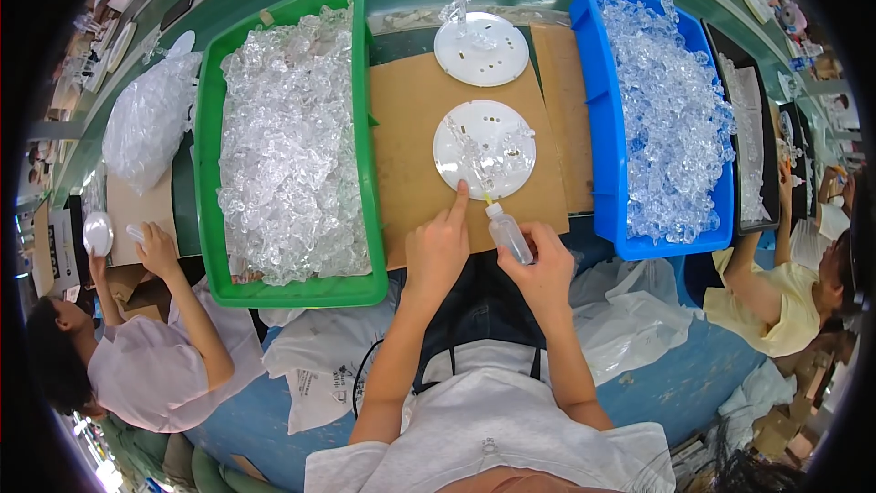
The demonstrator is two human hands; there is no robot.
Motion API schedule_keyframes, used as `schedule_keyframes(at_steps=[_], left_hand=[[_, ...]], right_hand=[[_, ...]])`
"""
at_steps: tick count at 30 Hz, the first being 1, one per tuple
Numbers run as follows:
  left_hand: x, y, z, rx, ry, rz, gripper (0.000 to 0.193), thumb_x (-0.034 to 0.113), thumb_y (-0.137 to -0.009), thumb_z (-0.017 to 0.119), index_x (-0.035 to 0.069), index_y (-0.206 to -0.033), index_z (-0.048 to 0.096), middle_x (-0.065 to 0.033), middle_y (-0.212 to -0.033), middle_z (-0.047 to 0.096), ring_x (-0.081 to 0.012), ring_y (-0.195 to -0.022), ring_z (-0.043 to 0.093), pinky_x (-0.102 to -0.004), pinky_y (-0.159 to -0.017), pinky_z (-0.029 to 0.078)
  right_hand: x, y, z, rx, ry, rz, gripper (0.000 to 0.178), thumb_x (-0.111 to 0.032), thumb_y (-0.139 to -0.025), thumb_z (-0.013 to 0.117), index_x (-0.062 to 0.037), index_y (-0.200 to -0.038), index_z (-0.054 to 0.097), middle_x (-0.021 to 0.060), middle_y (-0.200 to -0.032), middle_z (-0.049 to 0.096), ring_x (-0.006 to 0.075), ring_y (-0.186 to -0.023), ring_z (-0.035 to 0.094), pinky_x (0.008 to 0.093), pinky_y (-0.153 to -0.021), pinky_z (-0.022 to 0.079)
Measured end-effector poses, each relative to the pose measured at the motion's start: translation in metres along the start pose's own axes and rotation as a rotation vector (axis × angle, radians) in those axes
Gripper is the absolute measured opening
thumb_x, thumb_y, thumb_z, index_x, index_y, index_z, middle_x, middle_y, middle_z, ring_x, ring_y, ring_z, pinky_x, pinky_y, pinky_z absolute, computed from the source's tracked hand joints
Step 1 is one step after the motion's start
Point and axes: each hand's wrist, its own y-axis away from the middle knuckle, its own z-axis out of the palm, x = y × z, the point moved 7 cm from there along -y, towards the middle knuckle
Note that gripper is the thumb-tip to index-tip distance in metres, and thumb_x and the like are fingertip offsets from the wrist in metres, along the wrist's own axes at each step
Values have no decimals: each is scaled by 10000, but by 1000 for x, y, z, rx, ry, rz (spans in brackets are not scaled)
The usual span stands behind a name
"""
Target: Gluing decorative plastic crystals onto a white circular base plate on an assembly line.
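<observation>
Presumably for steadiness, the left hand (438, 248), unclamped with forefinger (461, 198) extended, touches the near white disc (454, 161) on the cardboard (401, 119), while the right hand (542, 263), clamped on a small bottle (508, 233), tilts the nozzle (488, 199) discward.

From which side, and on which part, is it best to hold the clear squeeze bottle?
The clear squeeze bottle is probably best gripped around its lower body, from the right: it tilts, yellow nozzle toward the nearer white disc, so the right hand there leaves cap and nozzle free.
</observation>
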Motion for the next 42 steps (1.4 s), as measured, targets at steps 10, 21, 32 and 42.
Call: schedule_keyframes(at_steps=[10,21,32,42], left_hand=[[-3,1,1,26,24,12,563,87,-808,581,97,-1359,464,-122,-666,586,-316,-518,583,-435,-473,461],[0,-1,-2,-1,40,-35,523,58,-827,579,127,-1339,492,-160,-714,623,-353,-562,585,-443,-489,445],[-1,0,-3,18,43,-13,498,61,-835,572,119,-1325,507,-161,-715,617,-349,-571,584,-438,-498,443],[-4,14,-10,265,150,-12,431,47,-856,564,60,-1285,529,-157,-723,602,-312,-580,576,-405,-528,445]], right_hand=[[3,5,2,-22,-71,52,233,-119,-693,715,1,-853,597,103,-778,597,203,-632,581,287,-592,470],[17,9,-10,-4,-98,101,249,-162,-672,727,-28,-844,607,99,-778,595,248,-629,583,332,-574,472],[34,1,-12,19,-146,108,254,-135,-704,730,-31,-901,611,81,-800,612,198,-679,606,307,-619,478],[38,-88,-13,442,-103,4,427,-190,-914,593,30,-1239,424,239,-1209,516,357,-1140,507,407,-979,383]])
